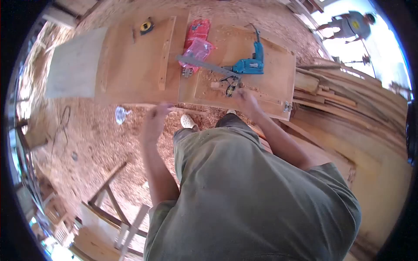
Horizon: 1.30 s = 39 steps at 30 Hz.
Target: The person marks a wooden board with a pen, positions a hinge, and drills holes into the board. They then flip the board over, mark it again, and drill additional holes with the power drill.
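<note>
My right hand (247, 103), fingers curled in, is at the near edge of the wooden panel (274, 52); what its fingertips hold, if anything, is hidden. Just beyond it lies a small black and yellow object (231, 90) among wood chips. A blue power drill (249, 65) rests on its side farther back. The long metal ruler-like strip (204, 65) slants from beside the drill across a pink plastic bag (199, 48). My left hand (156, 117) hovers off the near edge of the left panel (135, 82), its fingers smeared by motion.
A yellow and black tape measure (146, 27) sits at the panel's far side. Metal hinges (187, 72) lie by the bag. Stacked boards (344, 95) line the right side. A wooden frame (114, 200) stands lower left. Another person (350, 25) is at the far right.
</note>
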### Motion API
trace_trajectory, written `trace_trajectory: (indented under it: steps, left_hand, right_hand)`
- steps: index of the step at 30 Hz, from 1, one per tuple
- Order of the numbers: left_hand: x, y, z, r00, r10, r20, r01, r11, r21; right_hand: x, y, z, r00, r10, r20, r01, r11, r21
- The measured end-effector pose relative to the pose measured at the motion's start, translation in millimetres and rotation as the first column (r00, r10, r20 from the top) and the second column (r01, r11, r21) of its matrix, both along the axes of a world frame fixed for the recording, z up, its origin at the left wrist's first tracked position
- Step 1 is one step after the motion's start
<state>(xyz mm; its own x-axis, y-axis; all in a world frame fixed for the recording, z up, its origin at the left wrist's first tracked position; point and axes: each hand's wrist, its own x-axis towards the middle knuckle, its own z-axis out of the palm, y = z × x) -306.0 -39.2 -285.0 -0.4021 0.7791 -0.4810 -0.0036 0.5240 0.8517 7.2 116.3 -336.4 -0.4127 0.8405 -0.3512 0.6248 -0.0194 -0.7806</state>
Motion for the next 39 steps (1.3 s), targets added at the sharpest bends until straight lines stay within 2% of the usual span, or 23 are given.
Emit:
trace_trajectory:
  steps: [1,6,8,9,11,13,14,15,17,18,20,24,25,26,27,29,30,32,33,35,36,37,39]
  left_hand:
    - [11.3,13.4,-15.5,0.99,-0.066,0.126,0.073,0.996,-0.053]
    - [81.9,71.8,-36.5,0.841,-0.434,0.322,0.401,0.901,0.167]
    - [95.9,85.1,-35.1,0.771,-0.303,0.56,0.269,0.952,0.145]
    - [92.6,92.9,-38.8,0.77,-0.319,0.553,0.284,0.947,0.15]
    - [87.2,109.1,-53.3,0.733,-0.157,0.662,0.116,0.988,0.105]
    - [70.1,134.4,-94.4,0.872,0.023,0.488,-0.024,1.0,-0.005]
    - [53.9,148.5,-110.2,0.939,0.069,0.337,-0.052,0.997,-0.058]
    - [41.5,159.3,-107.2,0.942,0.067,0.329,-0.053,0.997,-0.051]
    - [25.8,173.9,-100.5,0.992,-0.109,-0.057,0.089,0.957,-0.276]
    - [22.1,177.8,-112.7,0.993,-0.097,-0.067,0.076,0.96,-0.271]
    - [20.2,179.7,-124.9,0.902,-0.12,-0.415,0.017,0.969,-0.245]
    - [28.2,192.2,-122.6,0.905,-0.069,-0.42,-0.075,0.945,-0.319]
    - [26.9,196.3,-138.8,0.937,0.055,-0.346,-0.165,0.941,-0.295]
    - [28.1,202.3,-132.4,0.945,0.186,-0.268,-0.261,0.925,-0.277]
    - [29.1,208.7,-126.2,0.939,0.2,-0.28,-0.279,0.919,-0.277]
    - [35.9,213.0,-111.6,0.943,0.278,-0.183,-0.306,0.94,-0.151]
    - [38.2,215.6,-121.1,0.93,0.305,-0.205,-0.338,0.928,-0.157]
    - [38.6,220.1,-137.7,0.878,0.463,0.119,-0.456,0.886,-0.086]
    - [36.8,216.2,-134.7,0.87,0.483,0.102,-0.476,0.875,-0.09]
    - [37.0,215.7,-125.7,0.833,0.427,0.352,-0.439,0.897,-0.049]
    - [39.8,215.3,-114.0,0.8,0.44,0.407,-0.469,0.882,-0.032]
    - [37.4,212.1,-110.1,0.799,0.441,0.409,-0.47,0.882,-0.032]
    - [27.3,204.3,-108.3,0.835,0.288,0.468,-0.319,0.948,-0.014]
  right_hand:
    - [-17.5,-9.6,13.7,0.998,0.049,0.038,-0.049,0.999,-0.002]
    - [-66.5,-48.3,34.0,0.984,0.177,0.03,-0.177,0.984,0.012]
    - [-71.6,-51.8,29.3,0.977,0.116,-0.178,-0.128,0.99,-0.062]
    - [-70.3,-49.4,30.6,0.978,0.102,-0.183,-0.114,0.992,-0.054]
    - [-55.3,-43.3,36.5,0.989,0.142,-0.04,-0.129,0.962,0.24]
    - [-31.9,-33.5,30.4,0.991,0.125,0.055,-0.133,0.973,0.19]
    - [-22.0,-27.8,36.4,0.995,0.054,0.085,-0.053,0.998,-0.016]
    - [-11.6,-21.7,40.2,0.992,-0.006,0.127,0.034,0.975,-0.219]
    - [15.8,-19.6,17.6,0.993,-0.046,0.106,0.063,0.985,-0.158]
    - [20.9,-15.7,9.8,0.993,-0.086,0.084,0.095,0.991,-0.099]
    - [24.4,-10.2,-0.1,0.986,-0.15,0.072,0.152,0.988,-0.023]
    - [14.0,11.9,-5.1,0.936,-0.324,0.138,0.301,0.939,0.167]
    - [8.7,21.2,-8.4,0.938,-0.321,0.134,0.299,0.941,0.161]
    - [1.9,32.1,-14.6,0.932,-0.309,0.19,0.309,0.95,0.03]
    - [-5.1,43.9,-20.3,0.928,-0.282,0.242,0.313,0.945,-0.1]
    - [-13.6,55.0,-26.5,0.946,-0.27,0.177,0.287,0.955,-0.075]
    - [-16.6,61.3,-24.2,0.959,-0.252,0.128,0.27,0.951,-0.153]
    - [-21.4,62.3,-29.5,0.975,-0.214,0.065,0.224,0.941,-0.254]
    - [-18.8,61.3,-33.2,0.981,-0.19,0.05,0.196,0.94,-0.28]
    - [-16.2,54.3,-39.2,0.987,-0.158,0.039,0.162,0.939,-0.304]
    - [-15.1,45.5,-41.8,0.906,-0.38,-0.188,0.252,0.839,-0.482]
    - [-12.9,39.9,-44.5,0.72,-0.602,-0.345,0.271,0.702,-0.658]
    - [-6.8,38.6,-36.2,0.643,-0.673,-0.366,0.269,0.646,-0.715]
